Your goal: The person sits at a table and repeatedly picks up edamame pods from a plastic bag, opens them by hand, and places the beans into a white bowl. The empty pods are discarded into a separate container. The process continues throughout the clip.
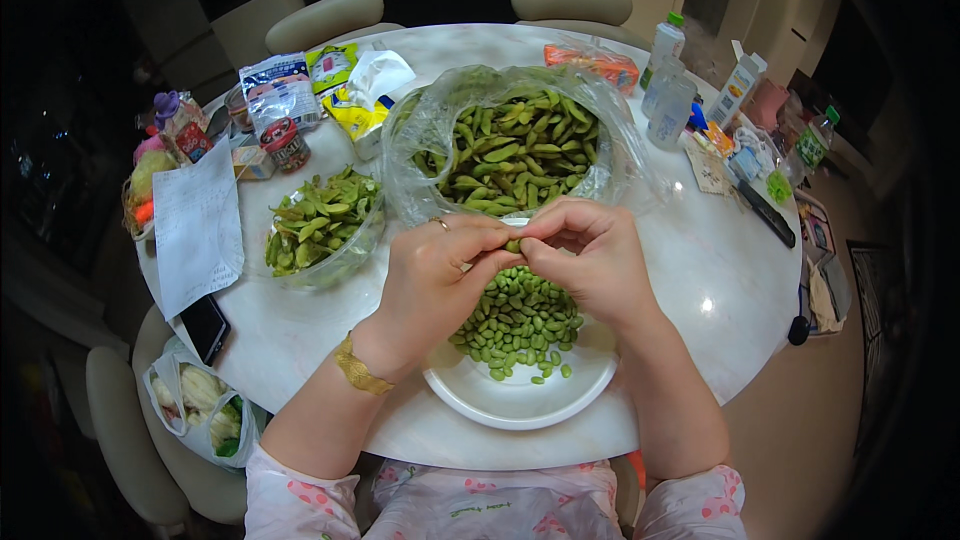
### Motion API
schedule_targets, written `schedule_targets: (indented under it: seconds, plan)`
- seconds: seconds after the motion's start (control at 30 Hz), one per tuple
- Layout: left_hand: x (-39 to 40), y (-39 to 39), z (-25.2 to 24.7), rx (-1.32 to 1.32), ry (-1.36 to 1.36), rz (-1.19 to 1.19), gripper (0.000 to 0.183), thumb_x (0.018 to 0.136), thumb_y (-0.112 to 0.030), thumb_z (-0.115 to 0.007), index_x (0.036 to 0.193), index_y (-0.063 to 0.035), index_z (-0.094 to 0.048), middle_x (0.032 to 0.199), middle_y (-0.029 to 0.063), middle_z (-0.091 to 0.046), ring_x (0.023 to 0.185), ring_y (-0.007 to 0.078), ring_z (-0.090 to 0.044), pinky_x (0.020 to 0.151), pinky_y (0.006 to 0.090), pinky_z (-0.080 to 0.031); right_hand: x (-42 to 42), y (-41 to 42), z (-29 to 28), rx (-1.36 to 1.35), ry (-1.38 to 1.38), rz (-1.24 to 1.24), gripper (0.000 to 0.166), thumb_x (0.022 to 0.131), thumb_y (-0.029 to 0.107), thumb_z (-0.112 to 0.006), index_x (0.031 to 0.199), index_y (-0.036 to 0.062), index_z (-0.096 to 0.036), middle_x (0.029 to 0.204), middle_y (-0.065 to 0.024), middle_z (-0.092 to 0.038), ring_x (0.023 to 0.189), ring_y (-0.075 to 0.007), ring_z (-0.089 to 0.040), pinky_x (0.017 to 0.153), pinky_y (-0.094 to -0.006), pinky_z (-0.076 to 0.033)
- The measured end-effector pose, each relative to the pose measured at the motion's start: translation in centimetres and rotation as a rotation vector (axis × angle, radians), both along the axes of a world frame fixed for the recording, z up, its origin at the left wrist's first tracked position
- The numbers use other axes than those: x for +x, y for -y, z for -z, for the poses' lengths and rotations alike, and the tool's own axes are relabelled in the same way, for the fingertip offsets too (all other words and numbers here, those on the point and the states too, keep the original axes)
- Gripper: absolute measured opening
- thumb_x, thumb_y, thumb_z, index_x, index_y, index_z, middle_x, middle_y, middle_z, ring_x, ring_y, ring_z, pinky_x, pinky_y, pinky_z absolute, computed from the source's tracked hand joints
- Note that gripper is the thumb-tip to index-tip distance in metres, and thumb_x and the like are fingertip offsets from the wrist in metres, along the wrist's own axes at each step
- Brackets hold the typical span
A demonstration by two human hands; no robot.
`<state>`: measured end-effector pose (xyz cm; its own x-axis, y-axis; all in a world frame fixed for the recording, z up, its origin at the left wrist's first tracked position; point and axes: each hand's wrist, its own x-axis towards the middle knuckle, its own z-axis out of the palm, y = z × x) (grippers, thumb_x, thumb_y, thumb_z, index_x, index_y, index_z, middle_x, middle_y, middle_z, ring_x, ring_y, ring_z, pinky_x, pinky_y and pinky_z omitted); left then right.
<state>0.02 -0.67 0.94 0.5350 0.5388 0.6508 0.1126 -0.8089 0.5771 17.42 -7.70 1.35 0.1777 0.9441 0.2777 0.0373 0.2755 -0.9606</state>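
Observation:
My left hand (442,270) and my right hand (589,251) meet above a white plate, both pinching one green soybean pod (513,246) between their fingertips. Much of the pod is hidden by the fingers. Beneath them, shelled green soybeans (525,322) lie heaped on the white plate (517,409). Just beyond my hands, a clear plastic bag (409,142) stands wide apart at its mouth, full of whole soybean pods (517,150). To the left, a clear plastic bowl (322,277) holds a pile of green pods or empty shells (322,217); which of these cannot be told.
A written sheet of paper (196,232) and a phone (205,328) lie at the left edge. Snack packets (279,94) and a candy tub (285,144) stand behind the bowl. At the right are bottles (671,112), a carton (737,90) and a black-handled object, perhaps a knife (766,215).

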Motion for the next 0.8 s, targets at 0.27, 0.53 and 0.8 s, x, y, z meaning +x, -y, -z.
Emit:
schedule_targets:
  seconds: [0.27,0.53,0.8]
  plan:
    - [0.5,-0.2,0.4,-0.022,0.077,0.046,0.020,0.081,-0.003,-0.075,0.101,-0.0014,-0.074,0.099,0.0151,-0.073,0.088,0.0286,-0.072,0.076,0.0351,-0.058,-0.5,0.1,-0.2,0.139,0.186,0.167,0.008,0.080,0.002,-0.073,0.087,-0.0012,-0.074,0.085,-0.0070,-0.070,0.073,-0.0115,-0.066,0.067,-0.0244,-0.053]
    - [0.6,-0.1,0.4,0.040,0.150,0.026,0.019,0.079,-0.003,-0.072,0.098,0.0000,-0.075,0.099,0.0151,-0.074,0.089,0.0272,-0.073,0.080,0.0338,-0.058,-1.2,0.4,-0.4,0.161,0.135,0.152,0.009,0.080,-0.005,-0.070,0.087,-0.0013,-0.074,0.090,-0.0088,-0.072,0.082,-0.0127,-0.067,0.075,-0.0258,-0.054]
    - [0.5,-0.1,0.8,-0.193,0.234,0.106,0.022,0.083,0.000,-0.065,0.103,0.0014,-0.074,0.101,0.0161,-0.074,0.089,0.0245,-0.073,0.079,0.0322,-0.058,-1.5,0.6,-0.3,0.117,0.114,0.189,0.007,0.081,-0.003,-0.071,0.088,-0.0021,-0.072,0.089,-0.0082,-0.072,0.080,-0.0129,-0.068,0.074,-0.0258,-0.055]
